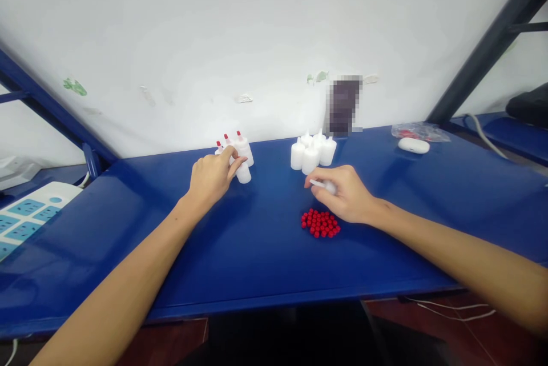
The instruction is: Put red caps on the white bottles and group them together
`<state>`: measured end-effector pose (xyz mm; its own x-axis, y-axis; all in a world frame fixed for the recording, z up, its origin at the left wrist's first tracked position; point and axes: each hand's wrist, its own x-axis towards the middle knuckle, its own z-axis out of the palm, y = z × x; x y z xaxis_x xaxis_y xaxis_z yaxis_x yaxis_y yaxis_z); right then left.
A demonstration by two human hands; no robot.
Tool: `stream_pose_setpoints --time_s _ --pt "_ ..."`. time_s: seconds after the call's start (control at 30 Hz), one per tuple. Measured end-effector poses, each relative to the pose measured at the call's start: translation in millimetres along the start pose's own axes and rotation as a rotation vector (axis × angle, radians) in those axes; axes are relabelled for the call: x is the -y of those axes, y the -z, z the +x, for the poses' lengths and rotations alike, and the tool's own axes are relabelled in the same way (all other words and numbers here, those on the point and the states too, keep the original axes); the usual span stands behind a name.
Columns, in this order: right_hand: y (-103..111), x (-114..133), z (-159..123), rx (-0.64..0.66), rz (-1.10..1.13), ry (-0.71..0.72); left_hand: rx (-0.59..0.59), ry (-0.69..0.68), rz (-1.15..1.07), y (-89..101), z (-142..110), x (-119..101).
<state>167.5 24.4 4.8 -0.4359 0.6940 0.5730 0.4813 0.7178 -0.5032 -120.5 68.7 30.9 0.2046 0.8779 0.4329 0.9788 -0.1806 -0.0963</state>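
My left hand pinches the top of a small white squeeze bottle at the back left of the table; the fingers hide that bottle's tip. Right beside it stand several white bottles with red-capped nozzles, partly covered by the hand. Closed around another white squeeze bottle is my right hand. That bottle lies tilted in the grip, its uncapped nozzle pointing left. Behind the right hand several uncapped white bottles stand upright in a cluster. Just in front of it lies a pile of small red caps.
The blue table meets a white wall behind. At the back right are a white earphone case and a clear plastic bag. A blurred dark phone-like object leans on the wall. A power strip lies at the left.
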Motion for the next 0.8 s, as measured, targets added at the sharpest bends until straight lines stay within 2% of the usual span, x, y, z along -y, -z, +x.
stream_pose_setpoints --time_s 0.13,0.23,0.4,0.53,0.63,0.8 --pt "0.3 0.5 0.3 0.035 -0.052 0.012 -0.101 0.007 -0.104 2.6 -0.9 2.3" --pt "1.3 1.5 1.1 0.038 -0.124 0.016 -0.122 -0.132 -0.221 6.4 -4.0 0.8" --pt "2.8 3.8 2.2 0.042 -0.17 0.01 0.093 -0.53 -0.438 6.7 -19.6 -24.8" --pt "2.6 3.5 2.7 0.03 -0.104 0.004 0.239 -0.716 -0.515 8.0 -37.7 -58.4" --pt "2.0 2.4 2.6 0.01 -0.058 -0.05 0.245 -0.754 -0.487 9.8 -46.3 -73.4" --pt "0.5 2.4 2.2 0.004 -0.001 -0.118 0.261 -0.693 -0.447 9.5 -50.8 -82.0"
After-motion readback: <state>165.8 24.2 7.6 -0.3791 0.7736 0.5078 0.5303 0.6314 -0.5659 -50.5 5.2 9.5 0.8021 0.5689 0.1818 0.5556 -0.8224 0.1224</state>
